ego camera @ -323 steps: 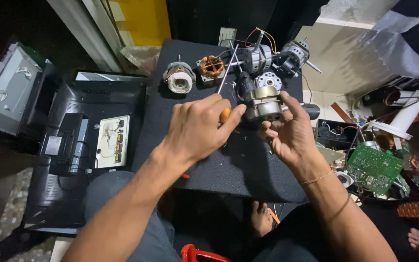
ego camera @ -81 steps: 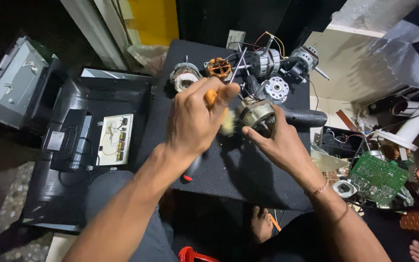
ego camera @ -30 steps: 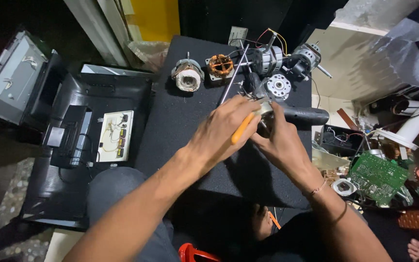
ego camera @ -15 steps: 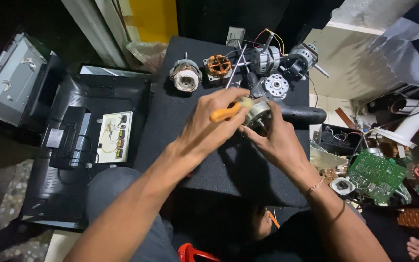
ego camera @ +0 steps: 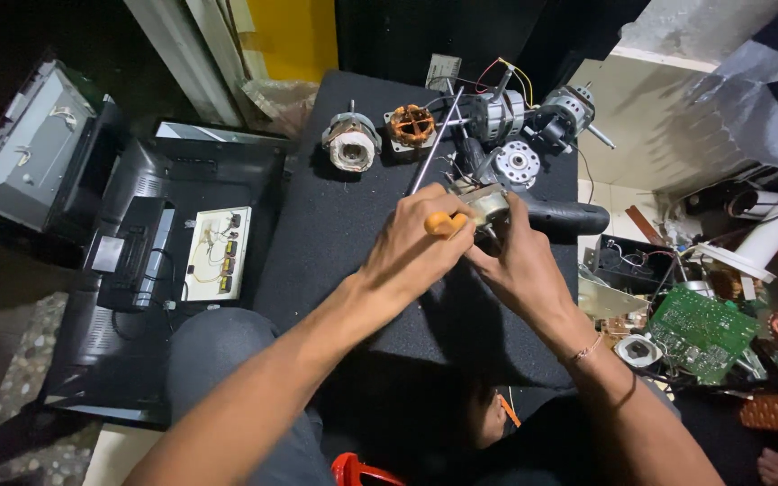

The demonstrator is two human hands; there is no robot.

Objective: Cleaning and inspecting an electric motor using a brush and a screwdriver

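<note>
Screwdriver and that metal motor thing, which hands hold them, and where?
The left hand grips the screwdriver by its orange handle. The right hand holds the small motor around its side.

Bare forearms, thin bracelet (ego camera: 587,347) on right wrist, grey trousers (ego camera: 218,351)

The left hand (ego camera: 420,247) covers most of the orange-handled screwdriver (ego camera: 443,223); only a short stretch of handle shows between its fingers. The small silver metal motor part (ego camera: 486,203) is largely hidden behind both hands, and the right hand (ego camera: 520,265) conceals its near side. The screwdriver's tip is not visible. The red plastic object (ego camera: 362,471) is cut off by the lower picture edge. The green circuit board (ego camera: 700,331), beyond the black bench's (ego camera: 335,234) right edge, is possibly populated, but its components are too small to tell.
</note>
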